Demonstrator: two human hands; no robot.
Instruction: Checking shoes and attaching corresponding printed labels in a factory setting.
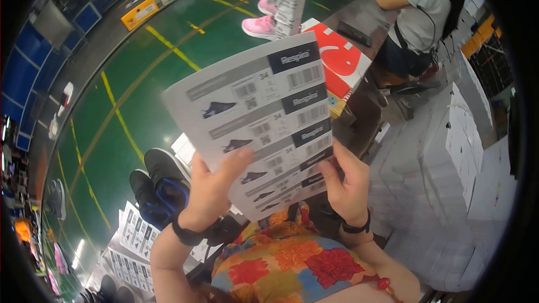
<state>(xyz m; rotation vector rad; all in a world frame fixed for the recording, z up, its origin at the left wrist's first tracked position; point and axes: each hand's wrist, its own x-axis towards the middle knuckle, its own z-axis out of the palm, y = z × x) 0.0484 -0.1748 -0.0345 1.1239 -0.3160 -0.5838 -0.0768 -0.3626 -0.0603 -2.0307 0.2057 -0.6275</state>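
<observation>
A white sheet of shoe labels (269,129) is held up in front of me, tilted. Rows of small shoe pictures, barcodes and dark blocks cover its face. My left hand (210,191) grips its lower left side, thumb across the front and fingers hidden behind. At the lower right edge my right hand (349,185) pinches the sheet, its thumb on the front. Whether one sheet or several are held, I cannot tell. Beside my left hand lies a pair of black shoes (163,177) with blue lining. More label sheets (132,241) lie left of my left forearm.
A green worktable (132,101) with yellow lines curves along the left. Pink shoes (259,26) stand by a paper-covered post (292,5). A red-and-white shoebox (343,59) sits beyond the sheet. White cartons (421,163) are stacked at the right; a co-worker (424,19) sits at the far right.
</observation>
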